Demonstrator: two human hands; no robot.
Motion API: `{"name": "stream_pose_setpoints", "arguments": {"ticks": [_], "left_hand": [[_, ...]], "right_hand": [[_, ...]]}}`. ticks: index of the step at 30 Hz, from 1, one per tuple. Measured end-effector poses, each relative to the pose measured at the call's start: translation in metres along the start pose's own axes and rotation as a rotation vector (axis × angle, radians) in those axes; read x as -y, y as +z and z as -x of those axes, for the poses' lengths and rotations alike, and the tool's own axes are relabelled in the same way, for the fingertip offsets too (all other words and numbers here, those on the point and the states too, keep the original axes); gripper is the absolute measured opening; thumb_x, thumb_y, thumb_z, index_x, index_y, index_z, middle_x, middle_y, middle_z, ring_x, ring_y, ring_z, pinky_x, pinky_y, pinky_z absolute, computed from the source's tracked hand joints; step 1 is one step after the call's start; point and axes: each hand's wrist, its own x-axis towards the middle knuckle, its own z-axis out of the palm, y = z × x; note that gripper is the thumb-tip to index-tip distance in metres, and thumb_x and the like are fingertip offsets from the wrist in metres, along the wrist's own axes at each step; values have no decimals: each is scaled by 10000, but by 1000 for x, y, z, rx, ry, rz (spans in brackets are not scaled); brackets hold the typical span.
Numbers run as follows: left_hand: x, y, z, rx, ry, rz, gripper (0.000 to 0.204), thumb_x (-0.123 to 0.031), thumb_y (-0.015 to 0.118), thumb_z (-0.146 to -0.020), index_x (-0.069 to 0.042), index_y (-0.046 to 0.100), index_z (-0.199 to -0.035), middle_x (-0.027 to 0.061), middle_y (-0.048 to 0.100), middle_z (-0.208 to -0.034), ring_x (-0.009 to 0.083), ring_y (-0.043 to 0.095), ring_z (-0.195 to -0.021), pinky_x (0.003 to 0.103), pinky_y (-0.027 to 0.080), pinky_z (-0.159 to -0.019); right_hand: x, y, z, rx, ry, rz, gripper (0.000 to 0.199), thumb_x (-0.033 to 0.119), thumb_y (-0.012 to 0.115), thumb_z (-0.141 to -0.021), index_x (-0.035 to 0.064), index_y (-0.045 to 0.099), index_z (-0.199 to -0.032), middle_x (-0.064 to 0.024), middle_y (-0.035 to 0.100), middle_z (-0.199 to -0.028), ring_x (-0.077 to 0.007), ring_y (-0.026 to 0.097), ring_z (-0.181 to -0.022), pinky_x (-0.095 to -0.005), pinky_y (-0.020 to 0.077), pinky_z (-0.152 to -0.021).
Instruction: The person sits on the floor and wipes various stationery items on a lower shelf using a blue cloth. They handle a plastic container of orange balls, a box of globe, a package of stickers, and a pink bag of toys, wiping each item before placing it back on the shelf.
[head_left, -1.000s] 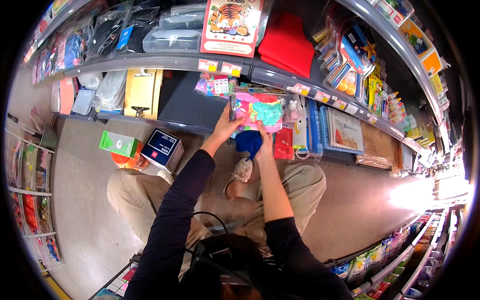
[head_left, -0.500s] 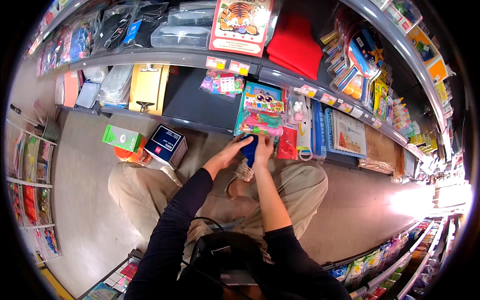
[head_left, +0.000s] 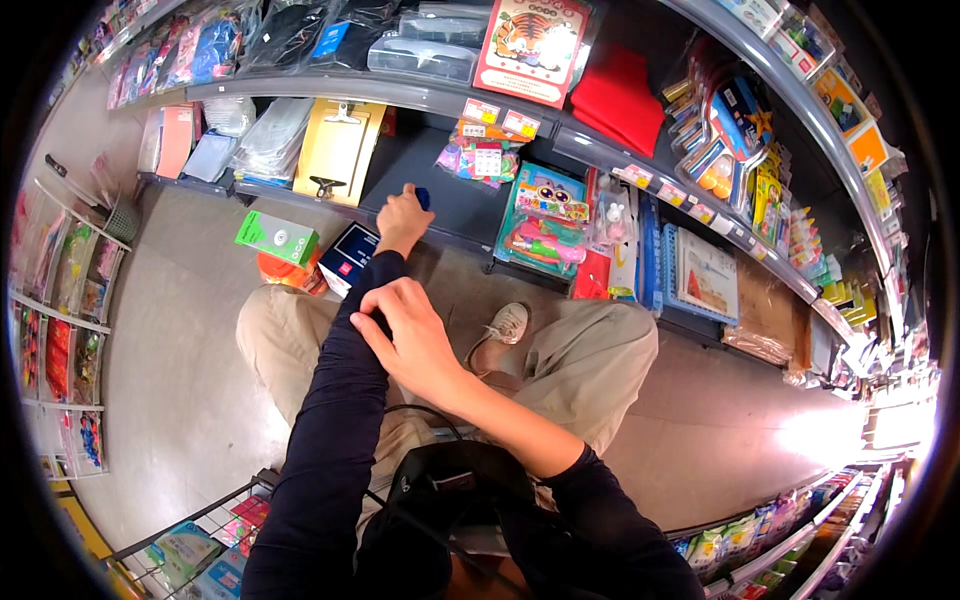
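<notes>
Left hand (head_left: pixel 402 220) reaches forward to the dark lower shelf (head_left: pixel 440 195), fingers clenched around a small blue object (head_left: pixel 423 198); only its tip shows above the knuckles, so its kind is hard to tell. The object sits at the shelf's front edge, just above the navy box (head_left: pixel 352 260).

Right hand (head_left: pixel 408 335) lies across the left forearm, fingers pinching the dark sleeve (head_left: pixel 350 360) near the elbow; it holds nothing else.

Risk: the grip covers most of the blue object, and the arm is stretched while the person crouches. A slip could drop it among the boxes below, or knock the hanging packets (head_left: pixel 482 158) just right of the hand. The tug on the sleeve could also jog the reaching arm.

Around: green box (head_left: pixel 277 238) on an orange one left of the navy box; yellow clipboards (head_left: pixel 338 150) upright just left of the hand; colourful toy packs (head_left: pixel 545 225) to the right. The person's knees and white shoe (head_left: pixel 505 325) crowd the floor under the shelf, leaving little room to shift closer.
</notes>
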Motion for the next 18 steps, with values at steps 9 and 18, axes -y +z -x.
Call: {"name": "stream_pose_setpoints", "arguments": {"ticks": [9, 18], "left_hand": [[109, 3, -63, -257, -604, 770, 630, -314, 741, -632, -19, 584, -1166, 196, 646, -1116, 323, 643, -988, 416, 504, -862], [102, -37, -38, 211, -363, 1275, 354, -248, 742, -696, 19, 643, -906, 110, 655, -759, 216, 643, -620, 339, 535, -563]], "right_hand": [[44, -10, 35, 440, 634, -858, 294, 330, 501, -987, 49, 546, -915, 13, 545, -896, -73, 468, -845, -269, 395, -734], [3, -4, 39, 940, 861, -1167, 310, 293, 540, -966, 31, 592, -1123, -5, 605, -1016, -95, 561, -959, -257, 467, -845]]}}
